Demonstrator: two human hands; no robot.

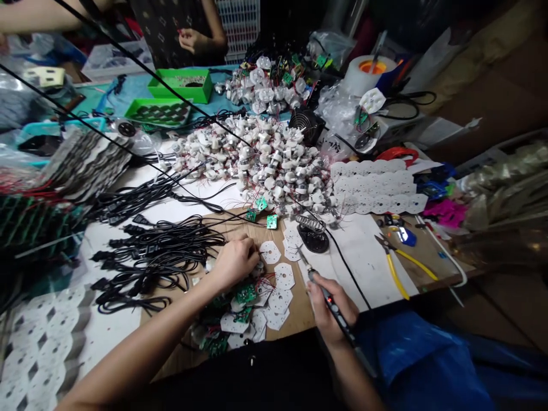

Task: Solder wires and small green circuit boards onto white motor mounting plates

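My right hand [331, 308] is wrapped round a soldering iron [341, 321], whose metal tip points up and left, close to some white round-cornered boards. A small red light shows on its handle. My left hand [237, 261] is closed, its fingers curled down over the near pile; what they grip, if anything, is hidden. Just right of those fingers lies a white octagonal LED board [270, 252]. Below them is a heap of white boards [278, 301] mixed with green circuit boards [245, 293] and thin red wires. A soldering stand with a coil [311, 224] sits beyond the iron's tip.
Bundles of black power cords [154, 251] lie to the left. A large mound of white parts [257, 154] fills the middle. Yellow-handled cutters [396, 262] and white board panels [377, 185] are on the right. Green trays [182, 85] stand farther back, near another person's hand [194, 41].
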